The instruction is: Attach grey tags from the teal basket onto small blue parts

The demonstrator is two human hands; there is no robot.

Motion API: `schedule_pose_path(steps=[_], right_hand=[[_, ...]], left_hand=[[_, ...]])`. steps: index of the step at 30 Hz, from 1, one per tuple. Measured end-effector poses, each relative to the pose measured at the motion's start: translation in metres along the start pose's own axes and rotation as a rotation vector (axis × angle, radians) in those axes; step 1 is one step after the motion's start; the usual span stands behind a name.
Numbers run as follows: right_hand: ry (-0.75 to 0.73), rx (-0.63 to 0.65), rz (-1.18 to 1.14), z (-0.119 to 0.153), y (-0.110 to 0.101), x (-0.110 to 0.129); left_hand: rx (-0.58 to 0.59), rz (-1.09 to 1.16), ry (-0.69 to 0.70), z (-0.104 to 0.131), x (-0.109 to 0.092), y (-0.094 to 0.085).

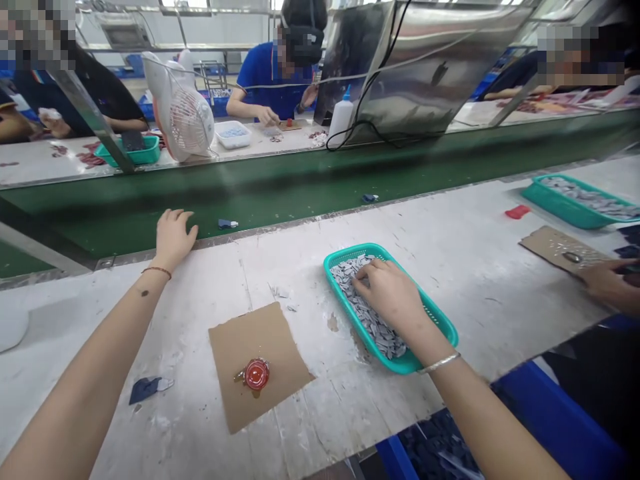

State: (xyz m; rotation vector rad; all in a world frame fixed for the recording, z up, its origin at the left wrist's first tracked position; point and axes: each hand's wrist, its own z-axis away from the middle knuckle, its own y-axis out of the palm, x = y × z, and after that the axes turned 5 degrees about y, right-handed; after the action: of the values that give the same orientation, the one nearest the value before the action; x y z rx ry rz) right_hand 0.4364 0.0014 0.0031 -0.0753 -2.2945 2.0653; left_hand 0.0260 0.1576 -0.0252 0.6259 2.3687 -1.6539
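Note:
Over a green basket point(453, 331) of small grey pieces point(370, 320), my right hand point(390, 293) reaches down with its fingertips among the pieces. Those fingers are bent together, and what they pinch, if anything, is hidden. My left hand point(174, 235) is at the table's far edge, above the green belt, thumb apart from the fingers and nothing in it. Between my arms lies a brown cardboard square point(260, 333) with a small red round cap point(257, 374) on it, wet-looking liquid around the cap. A dark blue piece with a pale tip point(145, 389) lies beside my left forearm.
Two dark blue pieces point(227, 224) lie on the green belt point(280, 180). At the right are another green basket point(570, 207), a red piece point(517, 211), cardboard point(560, 249) and another person's hand point(613, 283). Across the belt sit a person in blue, a fan point(187, 120) and a white bottle point(341, 119).

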Motion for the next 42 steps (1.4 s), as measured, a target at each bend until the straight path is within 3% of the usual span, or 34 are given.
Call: schedule_pose_path(steps=[3, 6, 10, 16, 21, 27, 32, 34, 38, 40, 42], right_hand=[[-0.002, 0.005, -0.061, 0.000, -0.001, 0.000], [0.002, 0.019, -0.166, 0.000, -0.002, -0.003], [0.044, 0.022, -0.325, -0.002, 0.000, -0.009], [0.114, 0.039, -0.592, 0.011, -0.011, -0.005], [0.154, 0.148, -0.926, 0.037, -0.021, 0.015], [0.278, 0.048, -0.781, 0.032, -0.009, 0.017], [0.253, -0.001, -0.815, 0.040, -0.023, 0.022], [0.160, 0.098, -0.866, 0.053, -0.031, 0.038], [-0.017, 0.527, -0.744, 0.078, -0.027, 0.074], [-0.016, 0.611, -0.642, 0.084, -0.018, 0.085], [0.013, 0.608, -0.597, 0.085, -0.010, 0.088]], left_hand=[[0.096, 0.063, 0.135, -0.007, -0.021, 0.014], [0.152, 0.129, 0.161, -0.012, -0.035, 0.027], [0.119, 0.222, 0.058, -0.013, -0.038, 0.033], [-0.083, 0.492, -0.172, 0.000, -0.040, 0.014], [-0.132, 0.822, -0.363, 0.050, -0.060, -0.009], [-0.063, 1.123, -0.555, 0.128, -0.081, -0.049], [-0.103, 1.188, -0.711, 0.167, -0.085, -0.080], [-0.116, 1.215, -0.767, 0.180, -0.088, -0.087], [-0.089, 1.270, -0.886, 0.211, -0.096, -0.092], [-0.063, 1.297, -0.933, 0.229, -0.100, -0.092], [-0.050, 1.321, -0.971, 0.245, -0.106, -0.091]])
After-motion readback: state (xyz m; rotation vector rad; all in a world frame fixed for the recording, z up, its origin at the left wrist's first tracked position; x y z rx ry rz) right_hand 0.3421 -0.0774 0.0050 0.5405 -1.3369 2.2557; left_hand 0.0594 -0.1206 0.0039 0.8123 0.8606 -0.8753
